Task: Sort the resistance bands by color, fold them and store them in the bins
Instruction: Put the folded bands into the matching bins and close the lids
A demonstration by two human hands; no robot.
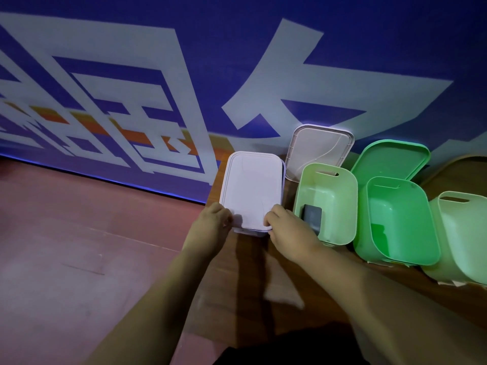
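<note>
On the table (245,264), 3 green bins (395,219), 1 white bin (253,188)

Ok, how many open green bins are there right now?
3, in a row: a pale green bin beside the lidded white bin, a brighter green bin next, a third pale bin cut off at right. More may be out of frame.

We see a brown wooden table (247,275) carrying four bins in a row. A white lidded bin (253,188) stands at its left end, then a pale green bin (334,206), a brighter green bin (400,222) and a second pale bin (461,238). Behind them a white lid (319,151) and a green lid (390,162) stand tilted.
</note>
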